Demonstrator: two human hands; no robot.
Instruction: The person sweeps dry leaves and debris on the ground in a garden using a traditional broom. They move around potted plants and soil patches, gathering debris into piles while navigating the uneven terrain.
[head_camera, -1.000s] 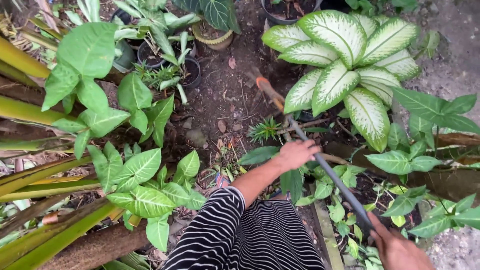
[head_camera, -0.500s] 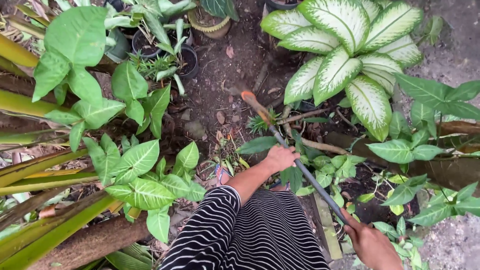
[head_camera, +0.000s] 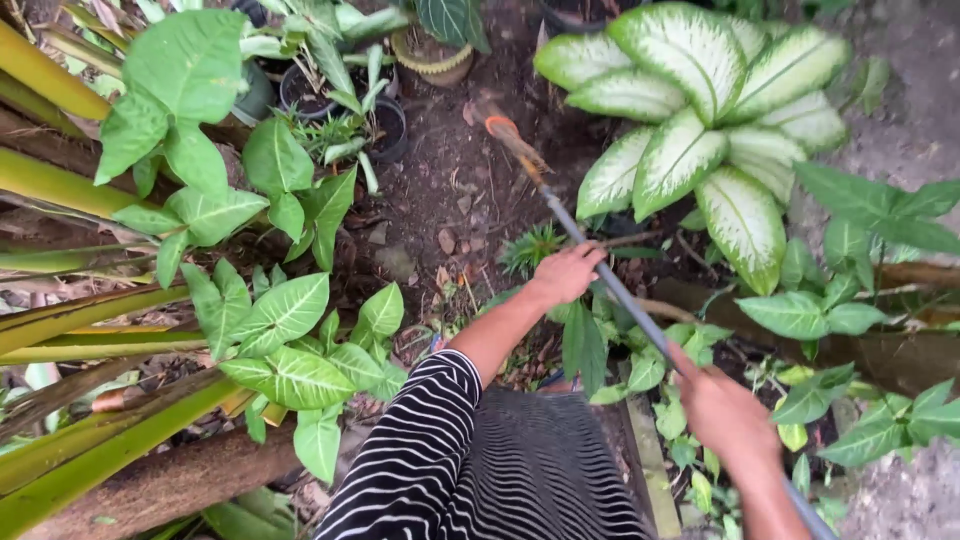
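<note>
A long garden tool with a dark handle (head_camera: 600, 268) and a rusty orange blade (head_camera: 505, 133) reaches out over bare soil (head_camera: 450, 190). My left hand (head_camera: 566, 273) grips the handle about halfway along. My right hand (head_camera: 725, 412) holds it lower down, near the bottom right, blurred. The blade end lies on the dark soil between small black pots and a large white-and-green leafed plant (head_camera: 700, 120). My left arm is bare below a black-and-white striped sleeve (head_camera: 420, 455).
Green arrow-leaf plants (head_camera: 290, 340) and yellow-green palm stalks (head_camera: 90, 340) crowd the left. Black pots (head_camera: 385, 125) with seedlings and a tan pot (head_camera: 430, 60) stand at the back. A small spiky seedling (head_camera: 528, 247) grows by my left hand. Low leafy plants (head_camera: 830, 310) fill the right.
The tool has been thrust forward, its blade now farther up the soil. My left hand moved up with it and my right hand rose along the handle.
</note>
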